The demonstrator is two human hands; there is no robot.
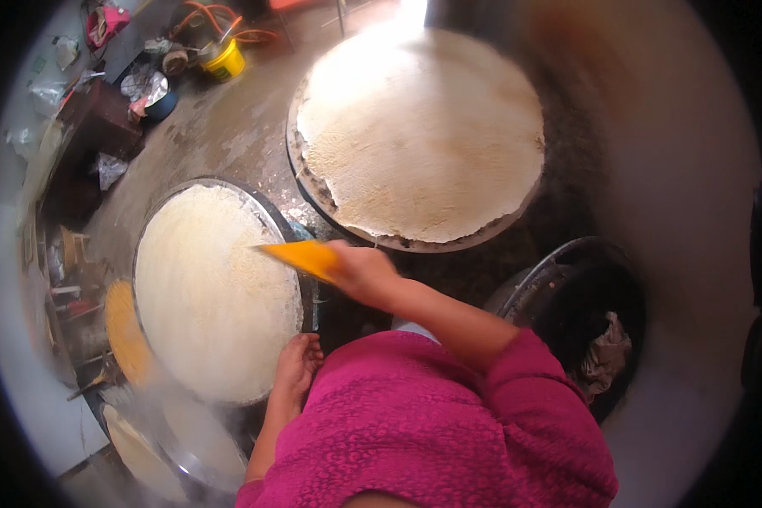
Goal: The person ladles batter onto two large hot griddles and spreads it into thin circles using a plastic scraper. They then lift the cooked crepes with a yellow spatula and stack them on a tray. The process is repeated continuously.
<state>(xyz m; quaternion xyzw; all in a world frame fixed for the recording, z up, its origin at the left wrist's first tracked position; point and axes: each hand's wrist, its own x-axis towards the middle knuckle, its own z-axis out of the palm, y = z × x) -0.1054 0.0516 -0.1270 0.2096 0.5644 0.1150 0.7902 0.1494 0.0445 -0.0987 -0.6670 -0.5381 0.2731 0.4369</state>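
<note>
My right hand grips a yellow scraper, its tip over the right part of the left round griddle. A pale, thin sheet of batter covers most of that griddle. Beside the griddle's near right rim is my left hand, its fingers curled and seemingly empty. Farther off to the right, a larger round griddle bears a wide thin flatbread with ragged, slightly lifted edges. Bright light washes out its far side.
A dark round pan with a crumpled cloth stands at right. Left of the griddle are a yellow-brown round disc and, nearer me, pale round sheets amid steam. A yellow bucket and a blue basin sit at far left.
</note>
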